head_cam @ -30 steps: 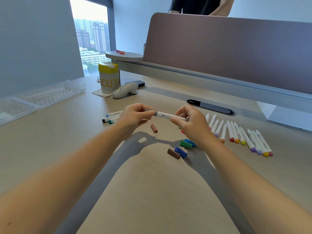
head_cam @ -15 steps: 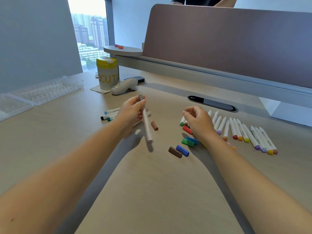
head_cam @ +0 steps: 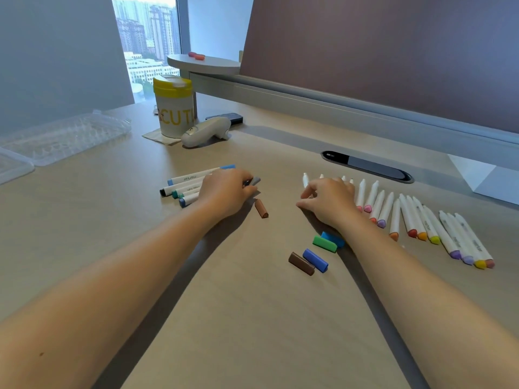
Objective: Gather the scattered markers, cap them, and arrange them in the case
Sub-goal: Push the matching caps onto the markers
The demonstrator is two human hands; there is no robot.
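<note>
Left hand, centre frame, fingers curled on a grey-capped marker, laying it with the capped pile, likely to keep finished ones apart. Right hand over the uncapped row, fingers loosely bent, holding nothing visible. Loose caps lie lower centre. Case upper left, unfilled.

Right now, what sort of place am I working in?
Most likely an office in a high-rise: a light wood desk with a fabric divider panel and a cable port, and a window looking out on tower blocks.
</note>
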